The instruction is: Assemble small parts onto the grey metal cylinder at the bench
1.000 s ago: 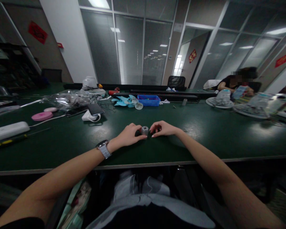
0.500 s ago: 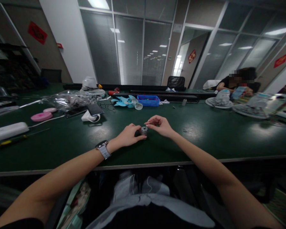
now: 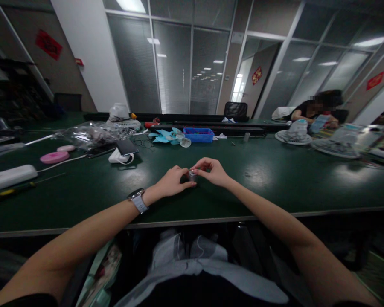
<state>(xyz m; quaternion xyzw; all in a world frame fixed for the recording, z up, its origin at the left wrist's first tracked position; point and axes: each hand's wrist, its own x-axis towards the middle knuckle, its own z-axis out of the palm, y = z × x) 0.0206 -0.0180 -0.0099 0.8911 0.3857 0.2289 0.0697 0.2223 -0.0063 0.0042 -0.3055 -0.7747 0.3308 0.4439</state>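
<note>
Near the middle of the tabletop's (image 3: 115, 215) front edge, a small metal cylinder (image 3: 193, 178) is standing upright. The left hand (image 3: 172, 181) (its wrist is wearing a watch (image 3: 138, 200)) is clamping thumb and fingers around it; the right hand's (image 3: 213, 172) fingertips are resting close together at its top, whether pinching anything I cannot tell.

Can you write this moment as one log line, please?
left hand: around cylinder | right hand: at cylinder's top | cylinder: upright on table | blue tray: farther back
</note>
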